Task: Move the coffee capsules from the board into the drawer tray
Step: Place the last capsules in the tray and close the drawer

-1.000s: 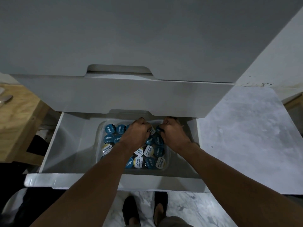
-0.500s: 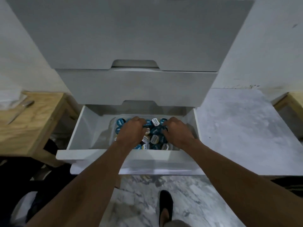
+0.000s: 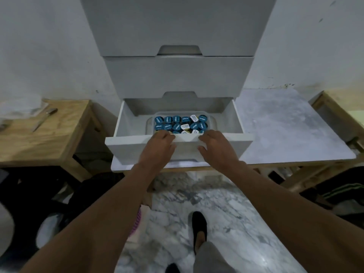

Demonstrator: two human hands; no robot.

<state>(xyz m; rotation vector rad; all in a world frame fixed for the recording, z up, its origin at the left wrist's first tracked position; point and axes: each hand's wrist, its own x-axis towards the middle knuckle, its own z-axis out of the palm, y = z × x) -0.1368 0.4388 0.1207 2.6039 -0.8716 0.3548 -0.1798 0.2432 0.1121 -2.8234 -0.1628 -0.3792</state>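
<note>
Since the coffee capsules [image 3: 180, 123] lie packed in the drawer tray [image 3: 213, 121], transfer appears complete. Your left hand [image 3: 158, 148] and right hand [image 3: 215, 148] curl their fingers over the drawer front [image 3: 126, 148]. Next, push it evenly; keep fingertips clear.

The coffee capsules [image 3: 180, 124] have mostly deep blue lids with white lettering, a few white or cream, in a clear tray [image 3: 213, 123] inside a pale grey drawer [image 3: 128, 142]. The board [image 3: 285, 131] is mottled light grey, the left surface [image 3: 49, 138] pale grained wood, the floor [image 3: 226, 223] white marble veined grey.
</note>
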